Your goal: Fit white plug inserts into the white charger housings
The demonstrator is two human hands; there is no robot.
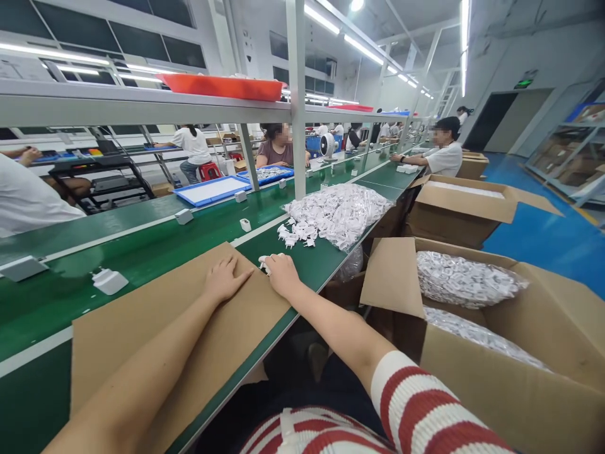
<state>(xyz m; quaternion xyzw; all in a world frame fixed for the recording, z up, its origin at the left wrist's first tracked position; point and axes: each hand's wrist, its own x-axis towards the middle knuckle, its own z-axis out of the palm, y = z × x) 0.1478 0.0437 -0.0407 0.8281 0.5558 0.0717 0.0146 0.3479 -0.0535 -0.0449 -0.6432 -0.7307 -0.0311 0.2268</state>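
Note:
My left hand (225,278) lies on a flat sheet of cardboard (155,328), fingers stretched out, with nothing seen in its grip. By the sheet's right edge, my right hand (282,275) is curled over a small white plastic plug piece (263,263); the palm hides most of it. Beyond that hand is a heap of white plug pieces (326,214), partly spilled from a clear plastic bag (371,205). To the left, a white plug adapter (109,281) with its pins showing sits on the green conveyor belt (155,261).
More white adapters (183,216) are spaced along the belt. At right, an open carton (472,353) contains bags of white parts (467,277). A metal post (297,94) and shelf with a red tray (227,87) rise above the line. Co-workers sit farther along.

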